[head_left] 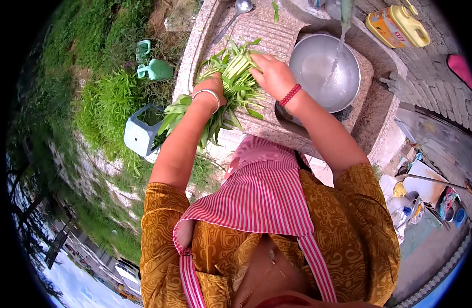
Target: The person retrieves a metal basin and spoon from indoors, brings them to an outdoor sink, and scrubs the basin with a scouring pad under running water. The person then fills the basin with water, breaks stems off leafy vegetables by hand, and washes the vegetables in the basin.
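Observation:
A bunch of leafy green vegetables [238, 77] lies on the ribbed stone drainboard [267, 33]. My left hand [213, 88], with a pale bangle on the wrist, is wrapped round the left part of the bunch, its fingertips partly hidden by leaves. At the right side of the stems is my right hand [272, 76], a red beaded bracelet on its wrist, its fingers resting against the stalks. Long leaves hang over the near edge below my left hand. Water runs from a tap [347, 13] into a metal bowl [323, 72] in the sink, right of my right hand.
A metal ladle [242, 6] lies at the drainboard's far left. Behind the sink stands a yellow jug [397, 28]. A pale blue stool [141, 134] and a green plastic container [156, 70] are on the ground at left, beside plants. The stone rim [187, 66] borders the drainboard.

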`<action>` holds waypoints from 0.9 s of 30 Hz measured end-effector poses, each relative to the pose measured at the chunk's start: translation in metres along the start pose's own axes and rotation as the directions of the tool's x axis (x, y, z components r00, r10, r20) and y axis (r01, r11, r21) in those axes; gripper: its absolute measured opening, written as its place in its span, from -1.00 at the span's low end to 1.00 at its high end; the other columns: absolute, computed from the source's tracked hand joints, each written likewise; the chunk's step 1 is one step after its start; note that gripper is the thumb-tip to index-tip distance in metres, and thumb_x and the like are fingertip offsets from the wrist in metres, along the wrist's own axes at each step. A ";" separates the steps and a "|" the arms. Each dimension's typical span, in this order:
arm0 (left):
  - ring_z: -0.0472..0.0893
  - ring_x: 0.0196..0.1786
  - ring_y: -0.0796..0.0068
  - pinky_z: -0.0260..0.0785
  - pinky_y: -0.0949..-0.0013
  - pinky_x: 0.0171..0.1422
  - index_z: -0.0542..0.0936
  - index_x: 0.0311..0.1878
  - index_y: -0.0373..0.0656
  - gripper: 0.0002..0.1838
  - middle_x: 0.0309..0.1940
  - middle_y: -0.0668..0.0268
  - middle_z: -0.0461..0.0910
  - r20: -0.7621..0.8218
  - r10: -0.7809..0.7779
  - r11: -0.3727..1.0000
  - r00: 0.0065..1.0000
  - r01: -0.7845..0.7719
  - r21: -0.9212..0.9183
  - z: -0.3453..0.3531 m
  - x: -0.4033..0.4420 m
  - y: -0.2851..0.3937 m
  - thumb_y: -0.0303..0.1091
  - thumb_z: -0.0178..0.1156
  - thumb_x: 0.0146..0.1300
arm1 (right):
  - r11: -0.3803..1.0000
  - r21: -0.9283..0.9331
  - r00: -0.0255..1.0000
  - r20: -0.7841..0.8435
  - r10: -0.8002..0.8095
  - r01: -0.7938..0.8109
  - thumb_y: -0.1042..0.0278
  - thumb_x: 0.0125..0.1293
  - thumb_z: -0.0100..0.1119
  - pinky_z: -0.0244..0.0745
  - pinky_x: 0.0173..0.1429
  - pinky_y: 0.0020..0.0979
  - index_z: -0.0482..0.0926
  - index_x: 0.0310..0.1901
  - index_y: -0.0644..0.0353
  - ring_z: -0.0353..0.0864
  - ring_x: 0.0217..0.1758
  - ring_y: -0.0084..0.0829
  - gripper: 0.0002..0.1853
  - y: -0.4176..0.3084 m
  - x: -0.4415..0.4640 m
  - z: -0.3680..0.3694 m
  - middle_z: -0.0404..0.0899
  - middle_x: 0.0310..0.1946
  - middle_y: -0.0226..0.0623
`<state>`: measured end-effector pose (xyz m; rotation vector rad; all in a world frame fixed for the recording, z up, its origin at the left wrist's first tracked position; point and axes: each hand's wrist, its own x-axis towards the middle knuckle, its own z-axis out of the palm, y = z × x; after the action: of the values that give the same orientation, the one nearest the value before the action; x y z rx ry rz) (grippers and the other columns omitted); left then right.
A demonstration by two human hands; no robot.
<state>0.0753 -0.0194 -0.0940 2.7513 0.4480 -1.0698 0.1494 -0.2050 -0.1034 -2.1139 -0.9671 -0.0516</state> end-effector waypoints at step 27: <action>0.59 -0.15 0.27 0.41 0.26 -0.20 0.42 -0.11 0.00 -0.86 -0.23 0.23 0.55 -0.418 0.166 0.923 0.893 0.009 0.385 0.032 0.003 -0.005 -0.33 0.01 0.26 | 0.957 -0.272 0.917 0.348 0.194 -0.100 0.38 0.09 0.11 0.47 -0.12 -0.22 0.49 -0.37 0.22 0.58 -0.26 -0.16 -0.89 -0.059 -0.046 0.032 0.56 -0.40 -0.10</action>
<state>0.0551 -0.0222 -0.1198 3.3370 0.1841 -0.5358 0.0698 -0.1887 -0.1022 -2.4821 -1.0565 0.3340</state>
